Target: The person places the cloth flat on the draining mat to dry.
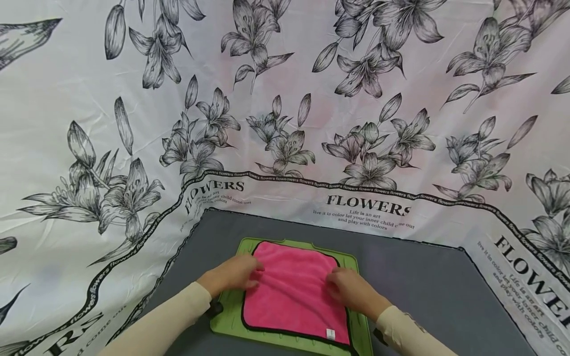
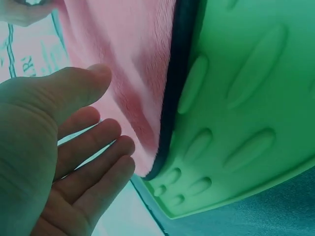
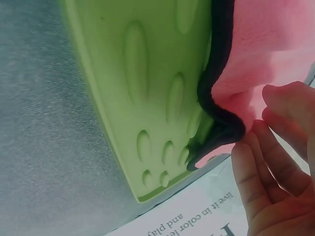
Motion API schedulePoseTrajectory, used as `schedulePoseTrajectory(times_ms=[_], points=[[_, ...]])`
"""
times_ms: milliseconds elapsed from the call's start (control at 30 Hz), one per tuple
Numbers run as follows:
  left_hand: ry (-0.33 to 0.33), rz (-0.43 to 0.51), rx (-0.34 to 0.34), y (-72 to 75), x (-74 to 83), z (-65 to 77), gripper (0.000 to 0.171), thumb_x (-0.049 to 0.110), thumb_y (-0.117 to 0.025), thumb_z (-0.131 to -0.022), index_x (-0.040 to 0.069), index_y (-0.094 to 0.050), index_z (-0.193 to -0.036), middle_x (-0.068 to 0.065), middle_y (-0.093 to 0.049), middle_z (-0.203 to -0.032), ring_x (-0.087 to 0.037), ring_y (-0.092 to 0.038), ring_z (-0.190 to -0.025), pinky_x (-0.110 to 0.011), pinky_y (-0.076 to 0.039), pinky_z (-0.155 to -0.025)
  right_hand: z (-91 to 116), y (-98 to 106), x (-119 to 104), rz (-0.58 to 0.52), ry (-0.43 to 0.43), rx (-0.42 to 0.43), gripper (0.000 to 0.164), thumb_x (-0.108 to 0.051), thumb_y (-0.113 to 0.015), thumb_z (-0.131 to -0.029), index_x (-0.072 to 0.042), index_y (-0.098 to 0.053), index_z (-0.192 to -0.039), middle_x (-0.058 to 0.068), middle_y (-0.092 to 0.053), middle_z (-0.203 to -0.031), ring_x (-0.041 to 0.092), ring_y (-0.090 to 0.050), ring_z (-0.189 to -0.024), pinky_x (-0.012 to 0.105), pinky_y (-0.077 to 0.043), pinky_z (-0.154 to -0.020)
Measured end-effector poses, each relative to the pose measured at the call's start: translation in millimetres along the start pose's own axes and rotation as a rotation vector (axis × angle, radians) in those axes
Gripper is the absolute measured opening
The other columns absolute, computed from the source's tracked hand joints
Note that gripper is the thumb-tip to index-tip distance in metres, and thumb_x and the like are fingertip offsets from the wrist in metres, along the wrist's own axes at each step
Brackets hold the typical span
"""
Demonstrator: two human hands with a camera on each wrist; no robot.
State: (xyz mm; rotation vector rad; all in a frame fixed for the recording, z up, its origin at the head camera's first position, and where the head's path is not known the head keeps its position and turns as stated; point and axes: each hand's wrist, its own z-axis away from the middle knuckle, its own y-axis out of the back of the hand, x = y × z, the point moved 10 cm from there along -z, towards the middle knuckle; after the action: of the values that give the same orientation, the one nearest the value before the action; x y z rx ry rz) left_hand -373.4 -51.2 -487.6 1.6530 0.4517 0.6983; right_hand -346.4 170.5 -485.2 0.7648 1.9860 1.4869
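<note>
A bright pink cloth (image 1: 294, 291) with a black bound edge and a small white tag lies spread over a green tray (image 1: 231, 316), with a few soft creases across it. At the cloth's left side is my left hand (image 1: 236, 273); the left wrist view shows its thumb and fingers (image 2: 106, 142) apart, loosely bent, holding nothing. My right hand (image 1: 349, 289) is at the opposite side. In the right wrist view its fingertips (image 3: 241, 150) touch the cloth's wavy, slightly raised edge, and the thumb stands apart from them.
Raised oval bumps mark the tray. It lies on a dark grey surface (image 1: 423, 287). Behind and at the sides hangs a white sheet (image 1: 285, 207) printed with black lilies and the word FLOWERS.
</note>
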Motion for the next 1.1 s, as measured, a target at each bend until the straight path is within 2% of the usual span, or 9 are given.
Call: schedulePoseTrajectory(times_ms=[200, 300, 467, 633, 733, 833, 1033, 1100], points=[[-0.073, -0.021, -0.031, -2.3, 20.2, 7.0, 0.012, 0.022, -0.080, -0.085, 0.016, -0.069, -0.084, 0.011, -0.059, -0.073, -0.002, -0.041, -0.063, -0.020, -0.040, -0.058, 11, 7, -13, -0.069, 0.028, -0.051, 0.012, -0.008, -0.074, -0.085, -0.018, -0.070, -0.080, -0.013, -0.055, -0.070, 0.000, -0.048, -0.065, 0.021, -0.046, -0.060], [-0.071, -0.027, -0.071, -5.7, 29.3, 11.2, 0.013, 0.021, -0.079, -0.085, 0.017, -0.067, -0.081, 0.011, -0.056, -0.069, -0.002, -0.038, -0.060, -0.019, -0.036, -0.056, 18, 5, -22, -0.104, 0.057, -0.098, 0.013, -0.010, -0.074, -0.082, -0.020, -0.068, -0.078, -0.016, -0.052, -0.069, -0.001, -0.045, -0.064, 0.018, -0.043, -0.058], [-0.098, -0.061, -0.139, -16.5, 49.4, 19.3, 0.016, 0.024, -0.081, -0.083, 0.020, -0.068, -0.076, 0.015, -0.052, -0.065, -0.001, -0.040, -0.058, -0.018, -0.036, -0.056, 29, -6, -34, -0.138, 0.079, -0.167, 0.014, -0.016, -0.074, -0.076, -0.024, -0.063, -0.075, -0.020, -0.045, -0.067, -0.003, -0.039, -0.061, 0.016, -0.038, -0.055], [-0.115, -0.119, -0.087, -26.6, 63.2, 26.8, 0.023, 0.014, -0.079, -0.080, 0.021, -0.063, -0.065, 0.013, -0.051, -0.065, -0.001, -0.042, -0.059, -0.017, -0.037, -0.057, 33, -14, -37, -0.152, 0.058, -0.142, 0.024, -0.009, -0.071, -0.078, -0.025, -0.055, -0.071, -0.019, -0.041, -0.064, -0.002, -0.033, -0.059, 0.017, -0.034, -0.054], [-0.102, -0.167, -0.048, -27.8, 65.7, 28.9, 0.026, 0.011, -0.077, -0.081, 0.022, -0.062, -0.062, 0.011, -0.053, -0.068, -0.002, -0.046, -0.061, -0.017, -0.039, -0.056, 34, -13, -38, -0.152, 0.064, -0.112, 0.025, -0.006, -0.072, -0.080, -0.025, -0.058, -0.072, -0.019, -0.047, -0.064, -0.003, -0.037, -0.059, 0.016, -0.037, -0.055], [-0.111, -0.184, -0.054, -26.0, 66.0, 28.7, 0.026, 0.010, -0.076, -0.084, 0.021, -0.063, -0.064, 0.010, -0.054, -0.070, -0.002, -0.048, -0.062, -0.018, -0.041, -0.058, 34, -11, -38, -0.165, 0.074, -0.130, 0.022, -0.005, -0.073, -0.083, -0.024, -0.064, -0.077, -0.019, -0.054, -0.069, -0.005, -0.042, -0.061, 0.014, -0.041, -0.058], [-0.117, -0.009, -0.158, -13.7, 60.1, 29.3, 0.034, 0.004, -0.070, -0.087, 0.018, -0.058, -0.059, 0.014, -0.040, -0.057, -0.002, -0.027, -0.054, -0.016, -0.028, -0.051, 31, 0, -40, -0.250, 0.108, -0.180, 0.021, -0.001, -0.073, -0.078, -0.021, -0.067, -0.074, -0.017, -0.053, -0.065, -0.004, -0.036, -0.059, 0.013, -0.037, -0.054], [-0.121, 0.014, -0.166, -9.2, 60.0, 30.9, 0.030, 0.003, -0.073, -0.084, 0.018, -0.063, -0.060, 0.015, -0.042, -0.055, 0.000, -0.028, -0.053, -0.015, -0.028, -0.049, 30, 0, -40, -0.269, 0.112, -0.178, 0.021, 0.000, -0.073, -0.076, -0.020, -0.067, -0.073, -0.018, -0.053, -0.065, -0.005, -0.035, -0.059, 0.011, -0.035, -0.054]])
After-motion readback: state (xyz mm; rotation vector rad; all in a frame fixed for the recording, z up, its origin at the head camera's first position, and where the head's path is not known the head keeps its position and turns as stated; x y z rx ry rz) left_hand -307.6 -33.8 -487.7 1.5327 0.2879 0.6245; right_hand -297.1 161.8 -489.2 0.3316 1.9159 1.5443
